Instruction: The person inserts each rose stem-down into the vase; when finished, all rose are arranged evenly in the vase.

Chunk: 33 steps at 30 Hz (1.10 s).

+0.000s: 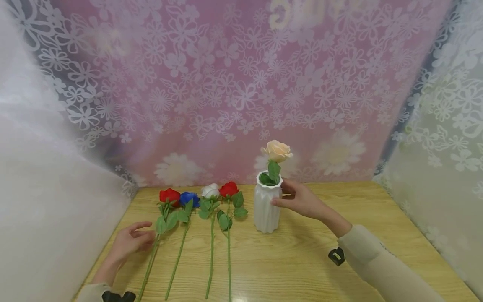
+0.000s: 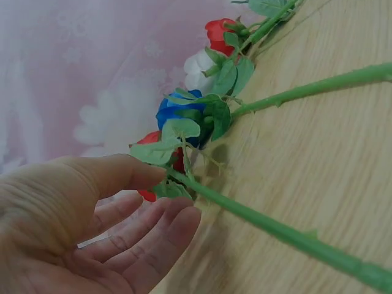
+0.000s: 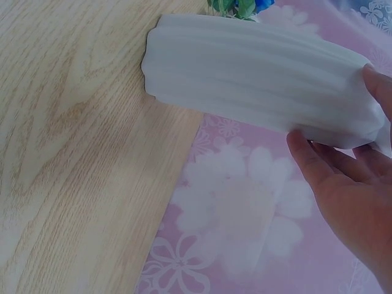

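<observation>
A white fluted vase [image 1: 267, 209] stands upright on the table with a peach rose [image 1: 278, 151] in it, the bloom above the scalloped rim. My right hand [image 1: 303, 199] grips the vase near its top, thumb on the near side and fingers round the back, as the right wrist view also shows. At the left, my left hand [image 1: 132, 241] is beside the leftmost red rose [image 1: 170, 196], its fingers relaxed and parted. In the left wrist view the thumb overlaps the leaves near that rose's green stem [image 2: 275, 226]. The palm holds nothing.
To the right of the leftmost rose lie a blue rose [image 1: 189, 199], a white rose [image 1: 210, 191] and another red rose [image 1: 229, 190], stems toward me. A pink flowered curtain [image 1: 241, 92] hangs behind the wooden table [image 1: 302, 268], with pale sheets at both sides.
</observation>
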{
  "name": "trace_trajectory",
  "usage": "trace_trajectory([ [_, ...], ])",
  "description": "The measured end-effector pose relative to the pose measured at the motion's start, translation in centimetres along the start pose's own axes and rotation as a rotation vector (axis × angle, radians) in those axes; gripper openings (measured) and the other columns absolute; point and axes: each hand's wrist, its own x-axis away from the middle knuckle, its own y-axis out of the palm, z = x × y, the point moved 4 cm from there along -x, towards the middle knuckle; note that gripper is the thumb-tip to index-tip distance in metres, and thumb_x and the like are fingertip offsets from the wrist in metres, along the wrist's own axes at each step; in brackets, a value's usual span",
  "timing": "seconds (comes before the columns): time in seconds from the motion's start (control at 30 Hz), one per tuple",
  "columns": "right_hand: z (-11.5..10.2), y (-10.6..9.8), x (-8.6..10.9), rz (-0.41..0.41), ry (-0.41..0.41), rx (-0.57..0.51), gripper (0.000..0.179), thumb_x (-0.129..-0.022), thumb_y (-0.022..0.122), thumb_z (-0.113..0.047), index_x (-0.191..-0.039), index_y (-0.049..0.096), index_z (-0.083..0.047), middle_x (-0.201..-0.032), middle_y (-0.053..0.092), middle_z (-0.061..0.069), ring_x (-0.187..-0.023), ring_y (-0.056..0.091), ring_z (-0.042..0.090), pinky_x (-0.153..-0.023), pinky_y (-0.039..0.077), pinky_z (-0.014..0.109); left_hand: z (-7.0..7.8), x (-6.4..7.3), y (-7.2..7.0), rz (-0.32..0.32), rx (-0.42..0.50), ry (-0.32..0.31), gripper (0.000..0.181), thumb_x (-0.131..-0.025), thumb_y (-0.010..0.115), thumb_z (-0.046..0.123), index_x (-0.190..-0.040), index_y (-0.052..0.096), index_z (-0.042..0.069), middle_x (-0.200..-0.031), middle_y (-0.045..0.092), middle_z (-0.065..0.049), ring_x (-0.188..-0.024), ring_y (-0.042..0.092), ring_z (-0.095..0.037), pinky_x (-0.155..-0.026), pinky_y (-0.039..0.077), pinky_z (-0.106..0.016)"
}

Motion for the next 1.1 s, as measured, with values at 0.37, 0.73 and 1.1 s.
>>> trace_trajectory([
  [0.37,0.1,0.1,-0.1,-0.002,0.010,0.010,0.070,-0.098,0.078,-0.029,-0.159,0.047,-0.013,-0.149,0.061,0.015,-0.131,0.065,0.036,-0.098,0.063,0.042,-1.5,0.3,0.6,-0.128,0.025,-0.027,0.065,-0.098,0.075,0.009,-0.151,0.044,-0.014,-0.110,0.080,-0.014,-0.085,0.078,-0.017,-0.074,0.066,-0.035],
  [0.73,-0.2,-0.1,-0.1,0.003,0.006,0.009,0.069,-0.098,0.078,-0.029,-0.158,0.047,-0.014,-0.151,0.060,0.014,-0.132,0.064,0.036,-0.098,0.062,0.043,-1.7,0.0,1.1,-0.211,0.022,-0.040,0.063,-0.099,0.074,0.013,-0.148,0.047,-0.017,-0.123,0.076,-0.019,-0.097,0.074,-0.009,-0.081,0.066,-0.033],
  [1.1,-0.1,0.0,0.0,0.001,0.001,0.018,0.072,-0.098,0.078,-0.029,-0.160,0.045,-0.012,-0.152,0.059,0.016,-0.133,0.063,0.038,-0.099,0.062,0.044,-2.0,-0.4,1.2,-0.239,0.125,-0.060,0.070,-0.104,0.068,0.014,-0.156,0.033,-0.017,-0.114,0.076,-0.001,-0.096,0.072,-0.007,-0.085,0.063,-0.027],
])
